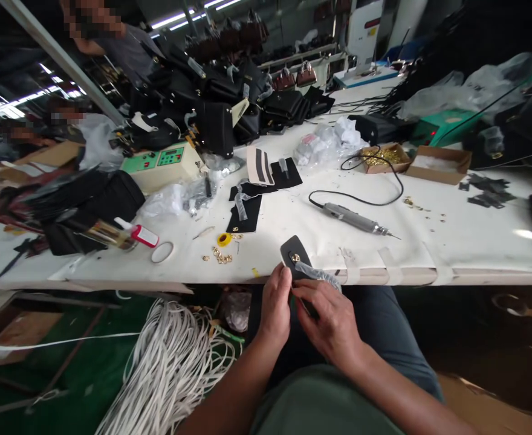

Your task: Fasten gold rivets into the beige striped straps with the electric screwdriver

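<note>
Over the near table edge I hold a black leather flap (294, 249) with a gold metal fitting on it and a plastic-wrapped strap (318, 275) trailing right. My left hand (275, 308) grips the flap's left side, thumb pointing up. My right hand (327, 314) is closed at its lower edge, fingers curled; what lies between those fingertips is hidden. Beyond the hands, a grey handheld rotary tool (352, 217) with a thin bit lies on the table. Gold fittings (220, 257) and a yellow tape roll (223, 239) sit to the left.
Further left are a red-and-white glue bottle (143, 234), a white tape ring (162, 252) and a control box (161, 166). Black leather pieces (248, 211) lie mid-table. Cardboard trays (438, 164) stand at back right. Black bags (216, 127) are piled behind; white cord (170, 362) heaps on the floor.
</note>
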Tool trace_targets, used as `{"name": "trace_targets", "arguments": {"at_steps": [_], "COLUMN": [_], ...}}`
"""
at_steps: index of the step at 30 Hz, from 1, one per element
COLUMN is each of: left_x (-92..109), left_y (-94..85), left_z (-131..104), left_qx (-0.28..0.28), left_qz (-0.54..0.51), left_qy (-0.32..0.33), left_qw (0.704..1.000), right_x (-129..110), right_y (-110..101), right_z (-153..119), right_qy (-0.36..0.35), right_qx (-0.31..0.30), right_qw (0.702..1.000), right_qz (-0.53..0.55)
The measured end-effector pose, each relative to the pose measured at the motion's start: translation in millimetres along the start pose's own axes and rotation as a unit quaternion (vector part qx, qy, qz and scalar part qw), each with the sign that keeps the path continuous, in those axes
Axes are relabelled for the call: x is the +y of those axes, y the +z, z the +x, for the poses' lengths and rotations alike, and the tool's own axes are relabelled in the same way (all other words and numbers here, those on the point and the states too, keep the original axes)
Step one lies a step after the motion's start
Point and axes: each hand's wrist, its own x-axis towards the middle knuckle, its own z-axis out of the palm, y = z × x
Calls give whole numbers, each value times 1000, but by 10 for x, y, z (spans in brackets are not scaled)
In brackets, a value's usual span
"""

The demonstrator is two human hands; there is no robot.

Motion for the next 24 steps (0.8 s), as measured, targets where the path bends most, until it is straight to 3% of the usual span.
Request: {"name": "trace_targets", "arguments": {"at_steps": [6,9,12,14,20,24], "left_x": [144,245,376,458,571,580], "left_y": [-141,-149,-73,4,164,228], "left_z": [-196,-226,-303,-375,-532,-551], "left_qx": [111,130,76,38,-23,-52], "left_qz": [37,97,91,82,113,118], "left_qy": [-80,-67,-17,10,53,62], "left_qw": [990,984,993,996,992,990], "right_x": [-305,-404,-389,-327,-212,-216], "right_y": [-44,-222,-422,-523,-658,-732], "right_z": [-26,-19,61,129,170,116], "right_qy": [-19,12,65,90,95,175], "right_qx": [-70,-42,48,72,77,69], "right_qw": [995,990,992,992,991,975], "right_qz": [65,131,94,58,62,117]}}
